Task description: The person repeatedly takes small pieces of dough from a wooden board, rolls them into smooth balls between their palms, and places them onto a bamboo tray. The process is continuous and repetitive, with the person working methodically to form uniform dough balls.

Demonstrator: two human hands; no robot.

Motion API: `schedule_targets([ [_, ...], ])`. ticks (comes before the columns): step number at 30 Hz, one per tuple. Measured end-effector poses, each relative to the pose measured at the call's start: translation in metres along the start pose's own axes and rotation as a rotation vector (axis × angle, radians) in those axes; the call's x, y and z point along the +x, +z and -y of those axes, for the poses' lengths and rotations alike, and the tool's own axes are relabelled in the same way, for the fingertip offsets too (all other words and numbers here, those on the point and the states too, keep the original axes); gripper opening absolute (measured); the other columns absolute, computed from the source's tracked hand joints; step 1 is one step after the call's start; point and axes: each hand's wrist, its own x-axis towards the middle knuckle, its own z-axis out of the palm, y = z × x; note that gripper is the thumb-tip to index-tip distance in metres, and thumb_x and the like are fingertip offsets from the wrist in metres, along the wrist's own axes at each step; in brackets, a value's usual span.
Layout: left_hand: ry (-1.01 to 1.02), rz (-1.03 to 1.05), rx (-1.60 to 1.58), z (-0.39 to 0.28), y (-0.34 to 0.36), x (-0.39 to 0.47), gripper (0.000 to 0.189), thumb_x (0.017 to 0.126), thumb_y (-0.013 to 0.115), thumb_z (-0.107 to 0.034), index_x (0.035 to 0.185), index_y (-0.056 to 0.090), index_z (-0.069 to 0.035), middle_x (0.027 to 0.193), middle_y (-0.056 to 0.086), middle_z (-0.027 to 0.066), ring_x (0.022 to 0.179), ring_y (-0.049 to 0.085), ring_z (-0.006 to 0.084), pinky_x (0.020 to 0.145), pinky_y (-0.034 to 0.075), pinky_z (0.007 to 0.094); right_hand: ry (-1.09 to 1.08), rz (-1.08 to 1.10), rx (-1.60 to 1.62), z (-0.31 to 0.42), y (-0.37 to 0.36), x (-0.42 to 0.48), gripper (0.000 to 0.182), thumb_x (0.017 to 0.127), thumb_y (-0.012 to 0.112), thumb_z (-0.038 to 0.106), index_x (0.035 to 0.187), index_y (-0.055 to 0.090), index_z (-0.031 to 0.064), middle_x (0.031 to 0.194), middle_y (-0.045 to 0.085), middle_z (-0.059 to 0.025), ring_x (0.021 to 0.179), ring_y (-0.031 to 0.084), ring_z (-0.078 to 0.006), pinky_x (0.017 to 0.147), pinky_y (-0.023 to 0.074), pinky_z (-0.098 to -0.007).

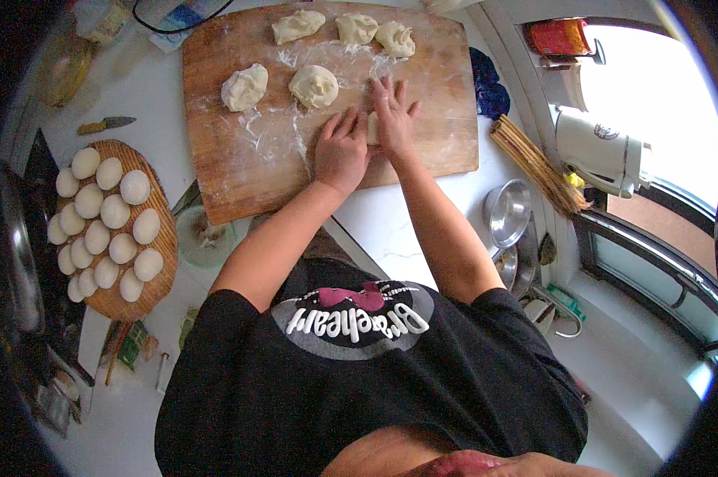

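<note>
A small piece of pale dough (372,128) lies on a floured wooden board (227,161), largely covered by my two hands. My left hand (342,154) presses against its left side with the fingers bent. On its right side rests my right hand (394,119), palm down and fingers stretched forward. Further left on the board sit a round dough lump (313,87) and another floury lump (244,87). Along the far edge are an oblong dough piece (298,27) and two rough lumps, one (356,28) touching or almost touching the other (395,39).
At left, an oval wooden board (165,262) carries several smooth white dough balls (115,211), with a small knife (107,124) beyond it. A glass bowl (205,235) is partly under the big board. To the right are a stick bundle (537,164), metal bowl (506,213) and faucet (564,316).
</note>
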Motion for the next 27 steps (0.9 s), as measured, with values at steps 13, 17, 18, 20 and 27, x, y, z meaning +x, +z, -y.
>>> schedule_targets([
  [13, 0.090, -0.056, 0.069, 0.011, -0.002, -0.010, 0.051, 0.078, 0.066, -0.017, 0.122, 0.051, 0.006, 0.118, 0.060, 0.0215, 0.114, 0.056, 0.0292, 0.104, 0.035, 0.0419, 0.039, 0.034, 0.085, 0.006, 0.007, -0.006, 0.047, 0.099, 0.031, 0.039, 0.137, 0.044, 0.0130, 0.148, 0.034, -0.0121, 0.141, 0.020, -0.0318, 0.109, 0.0079, -0.0621],
  [17, 0.181, -0.067, 0.107, 0.018, -0.007, -0.026, 0.053, 0.079, 0.066, -0.019, 0.123, 0.051, 0.007, 0.116, 0.060, 0.0224, 0.111, 0.058, 0.0293, 0.102, 0.037, 0.0413, -0.062, -0.006, -0.120, 0.003, 0.019, -0.037, 0.045, 0.098, 0.034, 0.037, 0.137, 0.045, 0.0175, 0.146, 0.036, -0.0134, 0.139, 0.024, -0.0347, 0.107, 0.0120, -0.0647],
  [18, 0.177, -0.087, 0.109, 0.021, -0.008, -0.029, 0.053, 0.079, 0.066, -0.020, 0.123, 0.051, 0.007, 0.115, 0.061, 0.0227, 0.110, 0.059, 0.0294, 0.102, 0.037, 0.0412, -0.036, -0.033, -0.193, 0.011, 0.016, -0.031, 0.045, 0.098, 0.034, 0.037, 0.137, 0.044, 0.0180, 0.147, 0.035, -0.0132, 0.139, 0.024, -0.0349, 0.106, 0.0117, -0.0654],
  [20, 0.033, -0.060, -0.008, 0.022, -0.013, -0.024, 0.054, 0.081, 0.064, -0.022, 0.124, 0.049, 0.008, 0.115, 0.061, 0.0234, 0.109, 0.058, 0.0316, 0.102, 0.037, 0.0429, 0.035, -0.111, -0.193, 0.026, 0.009, -0.004, 0.045, 0.097, 0.035, 0.037, 0.138, 0.043, 0.0205, 0.148, 0.033, -0.0123, 0.140, 0.023, -0.0347, 0.105, 0.0086, -0.0679],
  [27, 0.160, -0.124, 0.057, 0.017, -0.007, -0.016, 0.046, 0.082, 0.063, -0.021, 0.119, 0.053, 0.005, 0.113, 0.062, 0.0206, 0.109, 0.059, 0.0301, 0.099, 0.039, 0.0417, 0.054, 0.232, 0.295, -0.006, 0.014, -0.010, 0.048, 0.099, 0.028, 0.037, 0.139, 0.041, 0.0143, 0.147, 0.033, -0.0151, 0.140, 0.022, -0.0353, 0.107, 0.0086, -0.0645],
])
